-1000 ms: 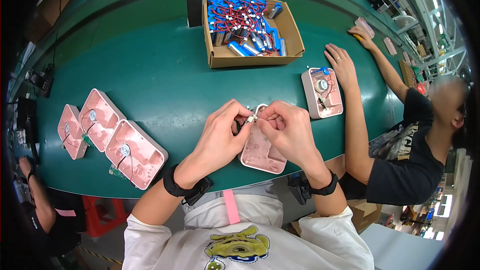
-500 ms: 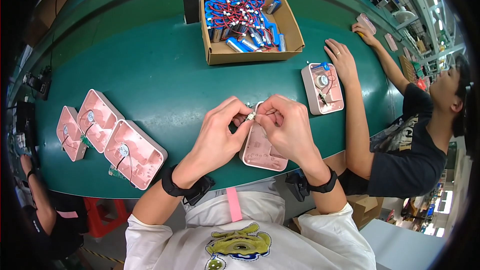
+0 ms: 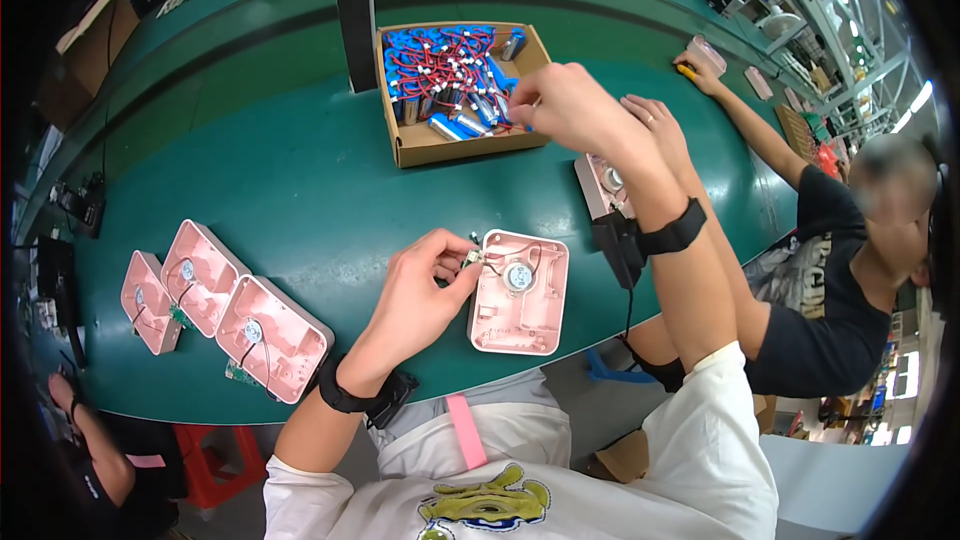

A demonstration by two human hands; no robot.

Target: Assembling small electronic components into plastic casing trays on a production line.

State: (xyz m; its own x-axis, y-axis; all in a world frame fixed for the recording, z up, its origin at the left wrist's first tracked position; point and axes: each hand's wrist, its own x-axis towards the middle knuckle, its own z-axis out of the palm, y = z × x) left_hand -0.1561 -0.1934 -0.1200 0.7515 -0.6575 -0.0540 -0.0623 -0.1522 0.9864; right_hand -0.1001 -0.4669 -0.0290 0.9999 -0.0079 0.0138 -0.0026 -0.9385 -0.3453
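Pink open housing point(image 3: 519, 292) at the near edge of the green bench point(image 3: 290, 170), wires pinched.
My left hand point(image 3: 418, 292) pinches a small connector point(image 3: 470, 258) at the housing's left top corner; its long axis runs away from me. My right hand point(image 3: 560, 105), fingers closed on something I cannot make out, hangs over the cardboard box point(image 3: 455, 90) of blue cells with red leads. Three more pink housings point(image 3: 215, 310) lie toward the left edge.
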